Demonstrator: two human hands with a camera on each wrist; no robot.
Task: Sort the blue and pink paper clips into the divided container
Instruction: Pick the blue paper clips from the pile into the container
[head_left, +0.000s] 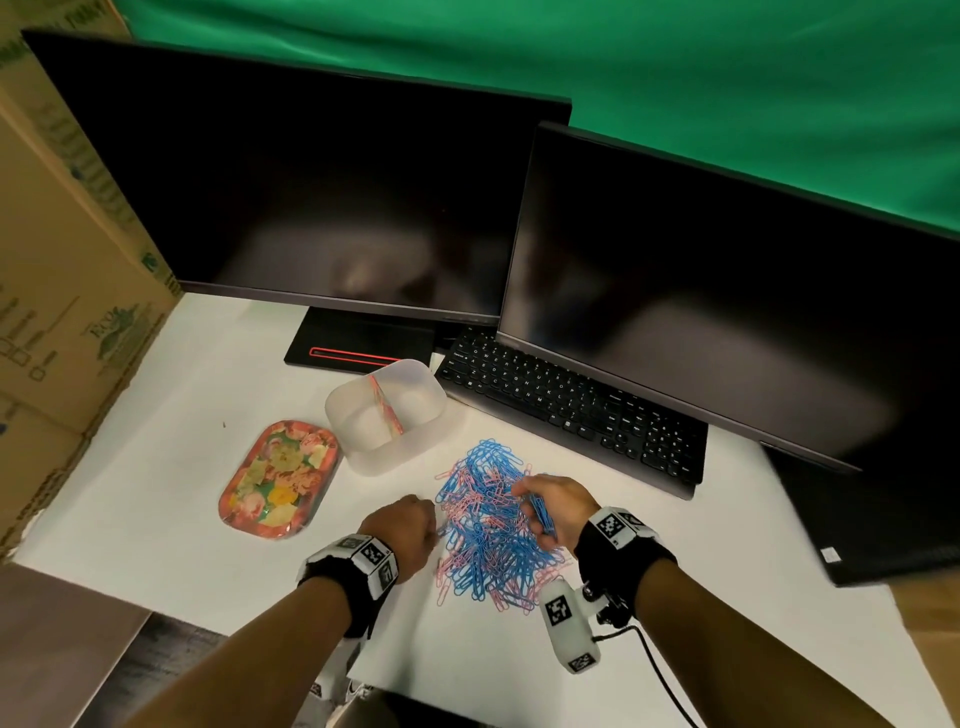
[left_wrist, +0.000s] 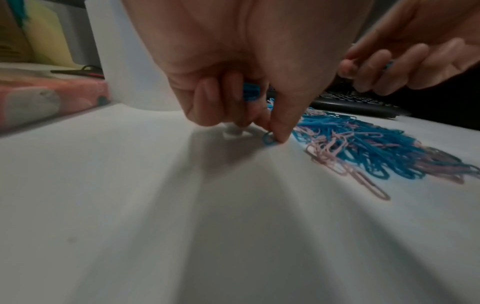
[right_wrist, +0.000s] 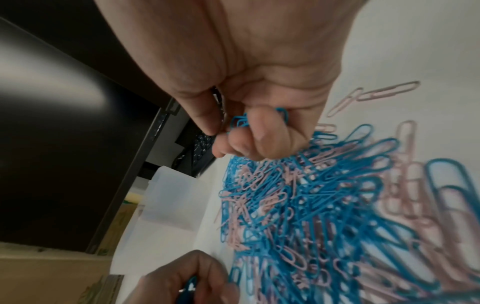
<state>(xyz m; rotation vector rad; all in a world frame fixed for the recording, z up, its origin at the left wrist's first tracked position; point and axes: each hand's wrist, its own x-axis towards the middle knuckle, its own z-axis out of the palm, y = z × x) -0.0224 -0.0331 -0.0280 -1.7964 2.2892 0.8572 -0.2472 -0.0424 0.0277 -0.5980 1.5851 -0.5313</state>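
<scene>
A mixed pile of blue and pink paper clips (head_left: 493, 525) lies on the white table, also seen as the pile (right_wrist: 324, 205) and the pile (left_wrist: 363, 148). The translucent divided container (head_left: 387, 410) stands behind it to the left, with a striped divider across its middle. My left hand (head_left: 410, 530) is at the pile's left edge, fingers curled round several blue clips (left_wrist: 251, 91), while thumb and fingertip pinch one more blue clip (left_wrist: 269, 138) on the table. My right hand (head_left: 556, 504) hovers over the pile's right side and grips a bunch of blue clips (right_wrist: 259, 121).
A floral tray (head_left: 280, 478) lies left of the container. A black keyboard (head_left: 571, 410) and two dark monitors (head_left: 727, 291) stand behind. Cardboard boxes (head_left: 67, 291) wall off the left side. The table's front edge is near my forearms.
</scene>
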